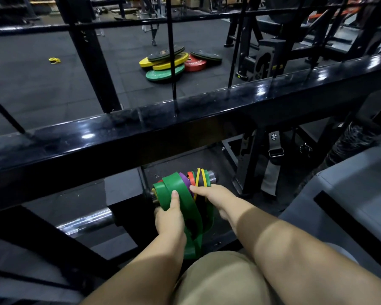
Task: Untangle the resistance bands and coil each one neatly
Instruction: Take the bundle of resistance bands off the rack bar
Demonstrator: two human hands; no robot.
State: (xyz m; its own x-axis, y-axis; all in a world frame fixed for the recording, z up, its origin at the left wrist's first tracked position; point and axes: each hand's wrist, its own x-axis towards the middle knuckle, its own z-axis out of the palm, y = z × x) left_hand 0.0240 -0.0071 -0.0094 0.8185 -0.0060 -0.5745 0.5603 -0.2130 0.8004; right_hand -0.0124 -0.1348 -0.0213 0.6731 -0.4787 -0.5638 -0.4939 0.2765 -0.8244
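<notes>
Left hand point(171, 216) is gripping the wide green band point(178, 183), thumb pressing flat on its front and fingers curling round behind it. I am working at the very start of the untangling: the bands point(194, 186) are hanging in one bunch over a metal peg point(212, 176) low on the rack, just under the black beam point(185, 119), with none of them coiled yet. A purple band point(183, 177), an orange band point(190, 177) and a thin yellow band point(204, 177) are crossing each other beside the green one. My right hand point(216, 199) is reaching into that bunch from the other side, thumb pointing at the purple strip; its fingers are dipping behind the loops, so I cannot tell whether it is holding anything. Next, I judge, I should be sliding the green loop off the peg's free end while the right hand is holding the others back. The lower ends of the loops are disappearing behind my wrists and knee, and how the strands are knotting together there is hard to make out.
</notes>
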